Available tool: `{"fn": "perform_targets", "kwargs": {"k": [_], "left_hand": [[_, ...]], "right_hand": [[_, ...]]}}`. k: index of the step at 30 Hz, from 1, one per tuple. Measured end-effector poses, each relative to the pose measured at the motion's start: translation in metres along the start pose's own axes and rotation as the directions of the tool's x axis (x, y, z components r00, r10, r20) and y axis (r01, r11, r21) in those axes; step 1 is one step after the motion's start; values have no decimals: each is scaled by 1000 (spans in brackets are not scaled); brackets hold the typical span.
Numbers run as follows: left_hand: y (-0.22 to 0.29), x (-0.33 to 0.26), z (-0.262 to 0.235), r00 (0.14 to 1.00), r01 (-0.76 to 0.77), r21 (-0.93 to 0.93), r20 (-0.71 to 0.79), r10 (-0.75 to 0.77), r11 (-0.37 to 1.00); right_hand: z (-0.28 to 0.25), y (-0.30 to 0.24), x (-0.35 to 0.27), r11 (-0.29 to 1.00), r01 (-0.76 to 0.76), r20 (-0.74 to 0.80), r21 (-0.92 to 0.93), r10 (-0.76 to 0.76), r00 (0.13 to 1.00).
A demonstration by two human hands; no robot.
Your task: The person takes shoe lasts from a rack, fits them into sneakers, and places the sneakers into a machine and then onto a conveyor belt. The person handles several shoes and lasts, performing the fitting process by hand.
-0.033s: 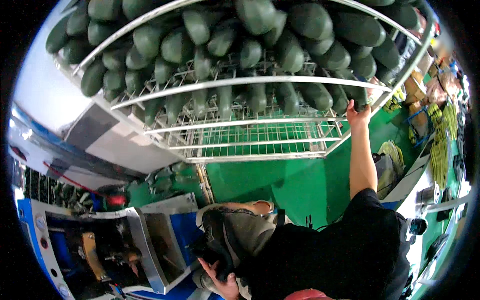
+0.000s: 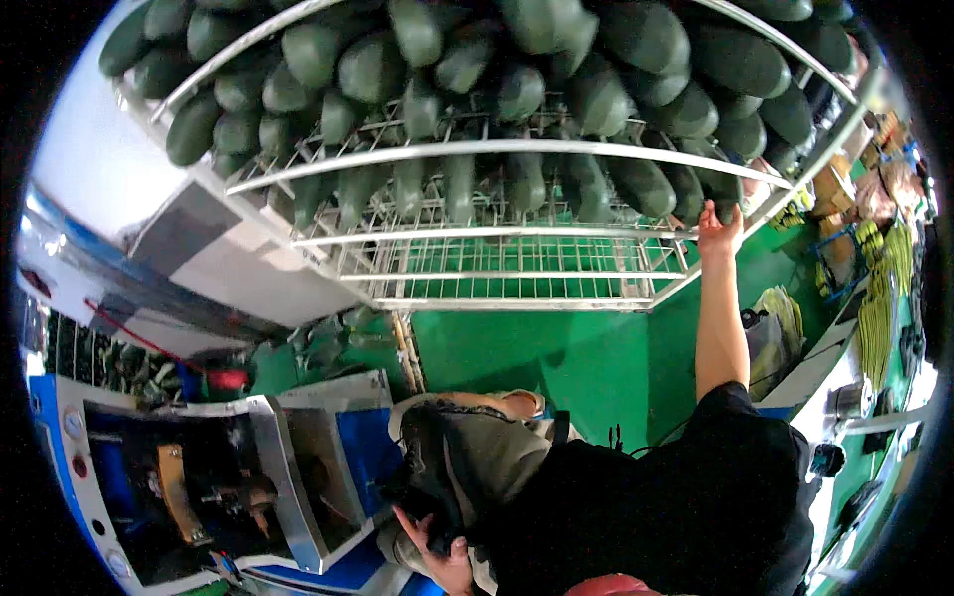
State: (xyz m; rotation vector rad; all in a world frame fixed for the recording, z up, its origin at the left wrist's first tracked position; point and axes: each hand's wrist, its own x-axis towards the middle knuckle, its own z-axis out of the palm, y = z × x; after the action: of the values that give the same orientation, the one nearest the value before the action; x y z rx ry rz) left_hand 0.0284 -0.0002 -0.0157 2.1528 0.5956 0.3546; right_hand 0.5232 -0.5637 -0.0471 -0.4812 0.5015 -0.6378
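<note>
The right hand (image 2: 719,221) is raised at the end of an outstretched arm and is closed on a dark green moulded piece (image 2: 723,191) at the near right corner of a white wire rack (image 2: 517,149); the fingers are seen curled around the lower end of the piece, though how firmly it is held cannot be told. Just above and to the left of that grip, many like green pieces (image 2: 636,179) are hung in close rows from the rack's upper tiers, touching one another. Below the grip, empty wire shelves (image 2: 507,268) are seen over a green floor (image 2: 517,348). The left hand (image 2: 442,546) is kept low, well apart from the rack, and is pressed against a dark bag or garment (image 2: 437,477); whether anything is clasped in it cannot be told. Beside it an open blue-and-white machine cabinet (image 2: 298,467) is seen. A slip is judged possible: the piece is taken at full reach and only by its tip, so it could be dropped past the shelves to the floor. Neighbouring pieces could also be knocked loose, being packed so tightly around the grip.
</note>
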Motion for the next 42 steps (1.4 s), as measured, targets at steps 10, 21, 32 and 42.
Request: {"fn": "perform_targets", "kwargs": {"k": [10, 21, 32, 42], "left_hand": [[-35, -42, -24, 861, 326, -724, -39, -507, 608], [-43, -314, -168, 74, -299, -438, -896, -437, 848], [-102, -385, -249, 60, 690, -292, -889, -454, 662], [-55, -260, -340, 53, 995, 20, -934, -355, 96]], "right_hand": [[28, 142, -170, -417, 607, 670, -677, -8, 742], [85, 324, -472, 611, 736, 697, -292, 663, -274], [70, 380, -712, 840, 387, 728, 381, -14, -686], [39, 414, -734, 794, 336, 662, 506, -107, -742]]}}
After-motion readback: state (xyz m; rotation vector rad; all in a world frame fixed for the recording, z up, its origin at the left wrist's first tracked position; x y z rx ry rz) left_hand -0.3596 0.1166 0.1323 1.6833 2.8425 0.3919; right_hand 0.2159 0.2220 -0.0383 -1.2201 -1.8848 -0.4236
